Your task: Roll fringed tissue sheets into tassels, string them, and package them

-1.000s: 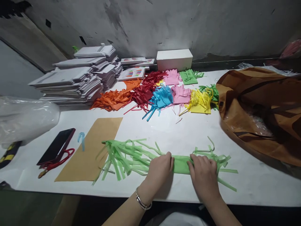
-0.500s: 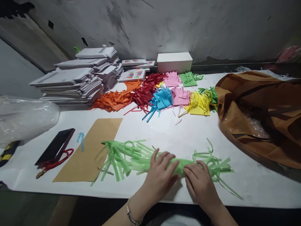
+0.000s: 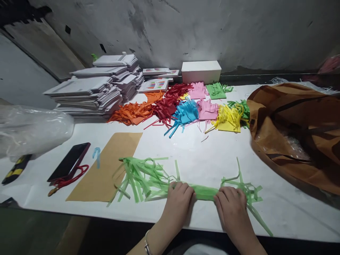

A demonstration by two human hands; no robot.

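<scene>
Light green fringed tissue paper lies across the front of the white table, its middle gathered into a narrow roll. Cut strips fan out at both of its ends. My left hand is closed around the roll left of its middle, fingers curled over the top. On the right part of the roll, my right hand is closed the same way, thumb toward the middle. A short stretch of smooth green paper shows between the hands. The undersides of both hands are hidden. The left fringe reaches over a brown paper sheet.
Behind lie folded fringed bundles, among them orange, blue and yellow. White stacks and a white box stand by the wall. A brown bag is at right; a phone and plastic bag at left.
My hands have moved apart along the green tissue paper, and their fingers have curled over it. The paper between them is now narrower and straighter. The view has shifted slightly.
</scene>
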